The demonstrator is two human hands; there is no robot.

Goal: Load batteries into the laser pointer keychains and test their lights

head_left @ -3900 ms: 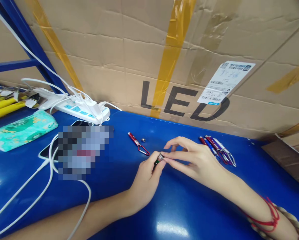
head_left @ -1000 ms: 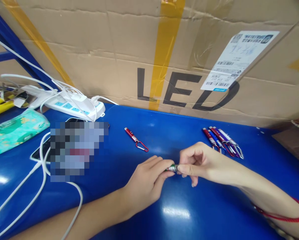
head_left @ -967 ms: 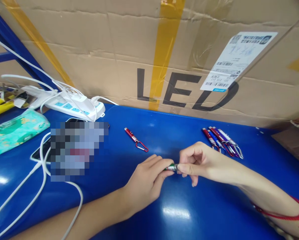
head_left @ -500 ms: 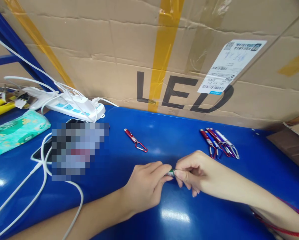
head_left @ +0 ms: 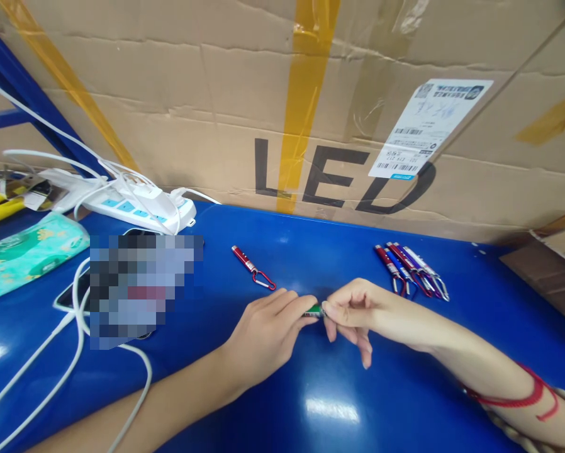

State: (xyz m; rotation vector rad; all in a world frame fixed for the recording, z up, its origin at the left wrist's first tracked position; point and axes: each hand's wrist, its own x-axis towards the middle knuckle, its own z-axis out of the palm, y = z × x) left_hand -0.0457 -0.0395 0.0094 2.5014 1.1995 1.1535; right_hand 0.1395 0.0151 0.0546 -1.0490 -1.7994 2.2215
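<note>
My left hand (head_left: pixel 263 330) is closed around a small green keychain flashlight (head_left: pixel 314 310), of which only a short stretch shows between the hands. My right hand (head_left: pixel 351 311) pinches the flashlight's end with thumb and forefinger, the other fingers curled below. Both hands rest low over the blue table (head_left: pixel 311 402). A red keychain flashlight (head_left: pixel 251 267) with a carabiner clip lies alone just behind my left hand. Several red, blue and purple flashlights (head_left: pixel 412 269) lie bunched behind my right hand.
A large cardboard box (head_left: pixel 311 113) marked LED walls off the back. At the left are a white power strip (head_left: pixel 138 204) with cables, a teal tissue pack (head_left: pixel 25 255), a phone under a blurred patch (head_left: pixel 141 289) and a white cable (head_left: pixel 70 352).
Both hands have stayed together on the green flashlight and drifted slightly left and up in view. The small silver piece that lay by the red flashlight earlier is gone from the table.
</note>
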